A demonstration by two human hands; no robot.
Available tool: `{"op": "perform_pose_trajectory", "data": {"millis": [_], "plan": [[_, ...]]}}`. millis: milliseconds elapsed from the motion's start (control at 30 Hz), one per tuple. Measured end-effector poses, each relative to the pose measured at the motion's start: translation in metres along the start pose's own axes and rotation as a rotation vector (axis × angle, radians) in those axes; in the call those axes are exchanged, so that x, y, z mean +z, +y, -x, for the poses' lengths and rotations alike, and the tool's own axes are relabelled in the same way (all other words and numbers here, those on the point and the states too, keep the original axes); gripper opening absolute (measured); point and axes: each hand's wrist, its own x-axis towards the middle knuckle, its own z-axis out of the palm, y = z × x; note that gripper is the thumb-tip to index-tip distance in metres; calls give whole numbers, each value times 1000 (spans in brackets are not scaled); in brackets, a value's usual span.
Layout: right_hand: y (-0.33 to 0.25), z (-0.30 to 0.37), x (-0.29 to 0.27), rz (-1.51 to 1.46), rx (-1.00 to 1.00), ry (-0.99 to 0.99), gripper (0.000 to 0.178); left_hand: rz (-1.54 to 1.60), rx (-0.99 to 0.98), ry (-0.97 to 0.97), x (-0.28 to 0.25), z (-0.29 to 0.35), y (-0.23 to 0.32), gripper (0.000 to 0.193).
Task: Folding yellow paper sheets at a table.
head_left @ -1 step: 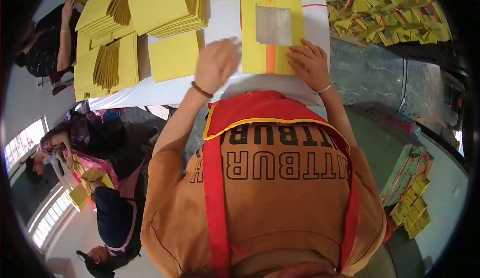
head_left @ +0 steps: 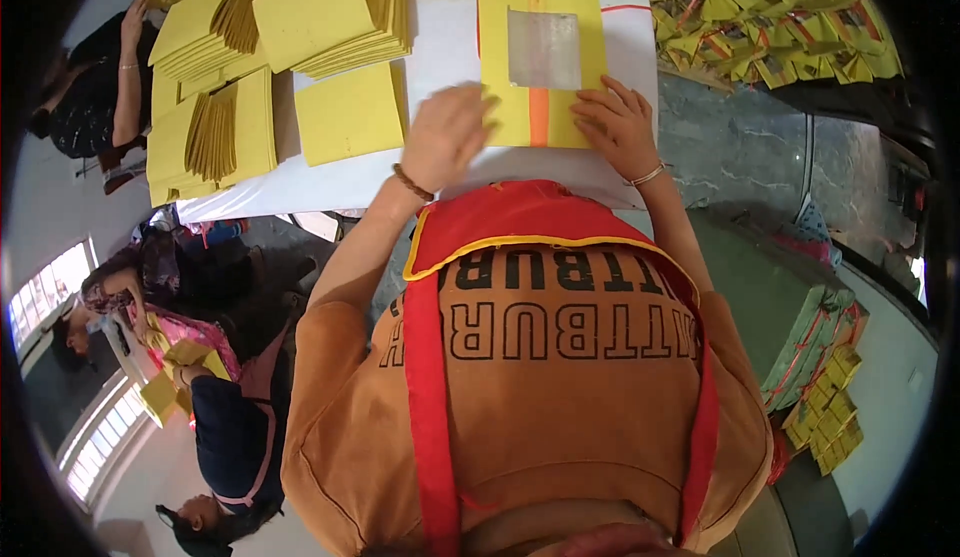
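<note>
A yellow paper piece (head_left: 508,117) lies flat on the white table in front of me. A silvery grey rectangle (head_left: 545,52) covers its middle, and an orange strip (head_left: 539,117) runs down from it to the near edge. My right hand (head_left: 622,135) rests on its lower right edge, open, fingers spread. At the lower left edge is my left hand (head_left: 448,135), slightly blurred, open with loosely bent fingers and nothing visible in it. Whether its fingertips touch the paper I cannot tell. Just left of that hand lies a plain yellow folded piece (head_left: 348,117).
Stacks of yellow folded paper (head_left: 315,15) fill the table's left side. Red string (head_left: 625,7) lies by the paper's far end. Many yellow pieces (head_left: 780,27) are heaped at the far right. A green bundle (head_left: 800,342) stands lower right. Other people work at the left.
My left hand has moved a little right and nearer to me, up to the paper's left edge. My right hand stays on the paper.
</note>
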Motion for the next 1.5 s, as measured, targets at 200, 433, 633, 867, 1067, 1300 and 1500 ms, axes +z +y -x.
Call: {"op": "perform_pose_trajectory", "data": {"millis": [200, 433, 633, 867, 1067, 1300, 1500], "plan": [[5, 1, 7, -113, 38, 50, 17, -98, 162, -183, 22, -8, 16, 33], [25, 2, 18, -459, 87, 50, 21, 53, 196, -177, 18, -17, 6, 21], [30, 3, 20, -720, 101, 64, 40, 211, -37, -252, 10, -31, 1, 12], [23, 2, 17, -611, 80, 61, 23, 293, -116, -392, 4, -43, -3, 16], [23, 2, 18, -634, 106, 90, 22, 320, -126, -456, 6, -47, -8, 17], [22, 3, 18, -673, 129, 99, 23, 376, -175, -492, 5, -51, -7, 17], [21, 4, 17, -762, 137, 102, 26, 409, -252, -512, 1, -54, -3, 16]]}}
